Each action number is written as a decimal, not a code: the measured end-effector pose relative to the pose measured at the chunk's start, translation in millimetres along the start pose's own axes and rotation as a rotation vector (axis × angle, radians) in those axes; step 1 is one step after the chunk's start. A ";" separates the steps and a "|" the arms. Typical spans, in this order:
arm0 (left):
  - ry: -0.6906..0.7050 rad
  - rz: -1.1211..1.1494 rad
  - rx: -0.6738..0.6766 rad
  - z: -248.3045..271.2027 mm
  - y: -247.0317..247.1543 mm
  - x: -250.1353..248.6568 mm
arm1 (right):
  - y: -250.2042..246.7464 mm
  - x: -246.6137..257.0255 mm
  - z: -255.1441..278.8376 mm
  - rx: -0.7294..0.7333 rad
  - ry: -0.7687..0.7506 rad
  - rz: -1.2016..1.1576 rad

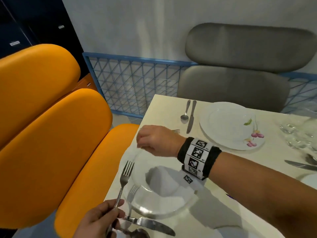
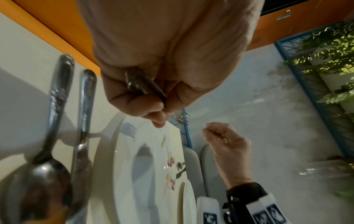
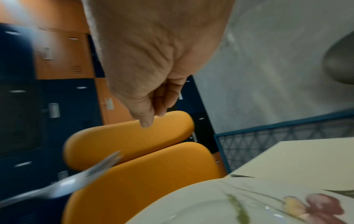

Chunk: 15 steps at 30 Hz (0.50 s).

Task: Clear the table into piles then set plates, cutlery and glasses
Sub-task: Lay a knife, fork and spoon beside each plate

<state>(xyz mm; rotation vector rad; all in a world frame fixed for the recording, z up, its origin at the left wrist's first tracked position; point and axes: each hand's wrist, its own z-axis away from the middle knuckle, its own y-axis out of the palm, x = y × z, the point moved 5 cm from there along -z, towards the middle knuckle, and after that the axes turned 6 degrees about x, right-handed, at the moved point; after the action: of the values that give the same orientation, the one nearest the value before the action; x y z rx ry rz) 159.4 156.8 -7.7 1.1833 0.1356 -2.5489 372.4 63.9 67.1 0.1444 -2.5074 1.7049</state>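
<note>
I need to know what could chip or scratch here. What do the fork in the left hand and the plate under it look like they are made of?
The fork: polished metal, likely stainless steel, with bright reflections. The plate: glossy white, probably glazed ceramic or opal glass, with a printed flower in the left wrist view; which one is unclear.

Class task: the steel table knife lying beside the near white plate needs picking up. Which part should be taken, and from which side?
Take the steel table knife by its handle end, coming from the left table edge: the handle lies nearest the left hand, and the blade points away rightward.
</note>
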 end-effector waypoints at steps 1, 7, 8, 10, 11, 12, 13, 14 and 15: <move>0.012 -0.022 -0.001 2.6 6.2 -4.6 | -3.1 20.9 3.5 0.059 -0.076 -0.020; 0.150 -0.156 0.077 17.3 45.7 -34.5 | -19.1 76.9 35.9 0.374 -0.145 0.050; 0.174 -0.175 0.098 19.9 51.9 -39.8 | -26.9 79.2 41.8 0.372 -0.115 0.080; 0.213 -0.214 0.152 26.5 66.0 -49.4 | -43.8 85.5 53.1 0.344 -0.078 0.119; 0.228 -0.233 0.187 29.9 73.7 -53.2 | -50.4 88.7 59.2 0.329 -0.071 0.135; 0.239 -0.257 0.221 33.5 82.0 -56.8 | -56.0 91.6 65.5 0.323 -0.060 0.151; 0.250 -0.283 0.248 35.9 89.9 -59.3 | -61.1 93.9 71.9 0.328 -0.039 0.169; 0.256 -0.307 0.262 38.3 97.1 -61.3 | -66.0 94.9 78.2 0.340 -0.008 0.186; 0.260 -0.326 0.269 39.7 103.6 -62.1 | -70.1 94.3 85.5 0.355 0.027 0.198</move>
<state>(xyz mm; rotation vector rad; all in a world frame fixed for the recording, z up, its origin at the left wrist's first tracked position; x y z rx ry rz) 202.3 66.1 70.3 1.7207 0.0482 -2.7397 285.8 -43.1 113.6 -0.1026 -2.2401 2.2014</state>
